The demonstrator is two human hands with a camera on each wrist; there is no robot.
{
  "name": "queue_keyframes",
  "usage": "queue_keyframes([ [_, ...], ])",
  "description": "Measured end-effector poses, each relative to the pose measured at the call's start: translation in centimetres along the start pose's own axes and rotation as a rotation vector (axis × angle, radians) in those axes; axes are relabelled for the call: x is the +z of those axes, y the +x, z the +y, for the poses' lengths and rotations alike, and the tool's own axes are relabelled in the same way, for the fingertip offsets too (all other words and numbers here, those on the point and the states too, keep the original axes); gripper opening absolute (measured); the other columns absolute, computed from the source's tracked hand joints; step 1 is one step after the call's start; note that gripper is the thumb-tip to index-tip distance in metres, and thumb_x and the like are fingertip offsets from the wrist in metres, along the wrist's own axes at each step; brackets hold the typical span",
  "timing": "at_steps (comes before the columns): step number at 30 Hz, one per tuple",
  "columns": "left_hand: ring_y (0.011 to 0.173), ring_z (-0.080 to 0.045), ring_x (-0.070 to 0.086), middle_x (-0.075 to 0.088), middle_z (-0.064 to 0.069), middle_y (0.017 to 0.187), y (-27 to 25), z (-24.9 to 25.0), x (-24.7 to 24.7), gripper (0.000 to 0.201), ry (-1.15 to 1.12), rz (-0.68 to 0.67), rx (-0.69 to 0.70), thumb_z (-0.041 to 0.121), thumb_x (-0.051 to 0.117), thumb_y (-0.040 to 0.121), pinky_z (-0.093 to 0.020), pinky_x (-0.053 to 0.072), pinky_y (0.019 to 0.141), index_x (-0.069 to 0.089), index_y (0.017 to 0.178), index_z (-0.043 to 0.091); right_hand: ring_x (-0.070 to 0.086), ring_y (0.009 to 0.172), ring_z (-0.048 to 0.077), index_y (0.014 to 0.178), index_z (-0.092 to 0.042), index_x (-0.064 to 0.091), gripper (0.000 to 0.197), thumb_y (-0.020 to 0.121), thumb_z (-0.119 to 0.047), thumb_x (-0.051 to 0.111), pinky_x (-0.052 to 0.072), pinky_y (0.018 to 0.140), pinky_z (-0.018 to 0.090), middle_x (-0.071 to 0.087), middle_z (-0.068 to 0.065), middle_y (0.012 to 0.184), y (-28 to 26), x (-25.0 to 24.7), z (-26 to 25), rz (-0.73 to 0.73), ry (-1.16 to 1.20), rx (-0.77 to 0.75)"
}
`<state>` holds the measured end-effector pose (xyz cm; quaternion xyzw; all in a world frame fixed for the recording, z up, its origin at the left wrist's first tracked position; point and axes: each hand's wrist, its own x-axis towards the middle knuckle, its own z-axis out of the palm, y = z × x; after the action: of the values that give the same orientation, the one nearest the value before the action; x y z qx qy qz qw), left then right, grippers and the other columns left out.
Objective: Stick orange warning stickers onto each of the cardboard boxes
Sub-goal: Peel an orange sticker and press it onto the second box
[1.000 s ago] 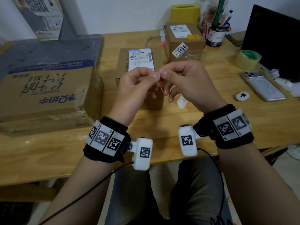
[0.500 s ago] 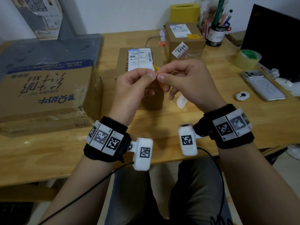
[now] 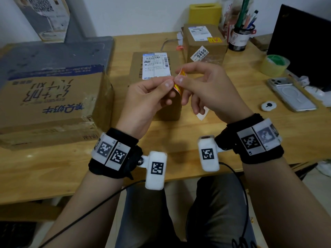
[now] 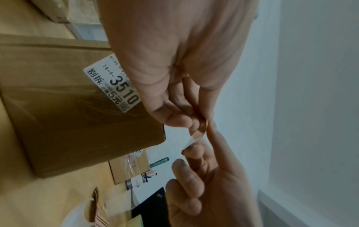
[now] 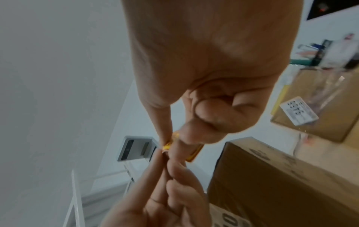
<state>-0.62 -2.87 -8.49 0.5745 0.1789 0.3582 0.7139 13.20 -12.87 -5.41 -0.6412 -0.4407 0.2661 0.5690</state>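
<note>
Both hands hold a small orange warning sticker [image 3: 180, 76] in the air above the desk. My left hand [image 3: 170, 85] pinches its lower end between thumb and finger. My right hand [image 3: 179, 75] pinches its upper end, and the sticker curls between them. In the right wrist view the orange sticker [image 5: 168, 145] shows between the fingertips. A middle cardboard box [image 3: 136, 68] with a white shipping label lies right behind the hands. A large cardboard box [image 3: 53, 101] sits at the left. A far cardboard box [image 3: 206, 49] carries an orange sticker [image 3: 214, 39] on its top.
A curled white backing paper [image 3: 203, 114] lies on the wooden desk [image 3: 161, 133] under my right hand. A phone [image 3: 291, 93], a small white disc [image 3: 268, 105], a tape roll [image 3: 275, 65], a pen cup [image 3: 240, 38] and a dark monitor [image 3: 304, 47] fill the right side.
The hands have drawn slightly apart and risen a little. The orange sticker, hidden a second ago, now shows stretched and curled between the fingertips.
</note>
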Motion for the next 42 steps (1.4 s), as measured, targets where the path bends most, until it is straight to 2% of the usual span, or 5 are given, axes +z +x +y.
queue_keyframes([
  [3,0.076,-0.008,0.063,0.072,-0.003,0.084,-0.3,0.2,0.0,0.017,-0.068,-0.048,-0.076,0.007,0.057,0.098,-0.020,0.051,0.067,0.071,0.107,0.001,0.049,0.035,0.022,0.102,-0.012,0.066,0.011,0.097,-0.021,0.068,0.034,0.036,0.023,0.064,0.007,0.057,0.1,-0.3,0.0,0.018,0.070,0.023],
  [9,0.074,-0.007,0.062,0.070,-0.003,0.082,-0.2,-0.1,0.2,0.014,-0.099,-0.011,-0.120,0.006,0.063,0.093,-0.018,0.049,0.065,0.073,0.102,0.002,0.051,0.037,0.024,0.097,-0.010,0.067,0.008,0.096,-0.018,0.071,0.036,0.036,0.023,0.064,0.008,0.057,-0.1,-0.3,0.1,0.021,0.085,-0.012],
  [15,0.070,-0.005,0.062,0.072,0.001,0.073,-0.3,-0.2,0.5,0.018,-0.089,0.011,-0.102,0.016,0.073,0.073,-0.018,0.048,0.063,0.076,0.088,0.008,0.051,0.035,0.022,0.095,-0.007,0.066,0.009,0.095,-0.015,0.071,0.034,0.032,0.022,0.065,0.007,0.055,0.0,-0.1,0.0,0.061,0.058,-0.047],
  [24,0.072,-0.007,0.061,0.071,-0.002,0.076,-0.3,-0.4,0.4,0.014,-0.098,0.011,-0.103,0.002,0.064,0.091,-0.018,0.048,0.063,0.077,0.091,0.006,0.052,0.036,0.023,0.095,-0.007,0.066,0.010,0.094,-0.015,0.072,0.035,0.033,0.022,0.066,0.006,0.056,0.0,-0.1,0.0,0.077,0.048,-0.062],
  [42,0.070,-0.011,0.063,0.069,-0.005,0.073,-0.4,-0.1,1.1,0.011,-0.063,0.055,-0.057,-0.003,0.062,0.092,-0.021,0.052,0.064,0.073,0.090,-0.002,0.052,0.036,0.023,0.095,-0.005,0.068,0.010,0.094,-0.015,0.072,0.035,0.033,0.023,0.065,0.008,0.056,0.2,0.0,0.0,0.108,0.014,-0.059],
])
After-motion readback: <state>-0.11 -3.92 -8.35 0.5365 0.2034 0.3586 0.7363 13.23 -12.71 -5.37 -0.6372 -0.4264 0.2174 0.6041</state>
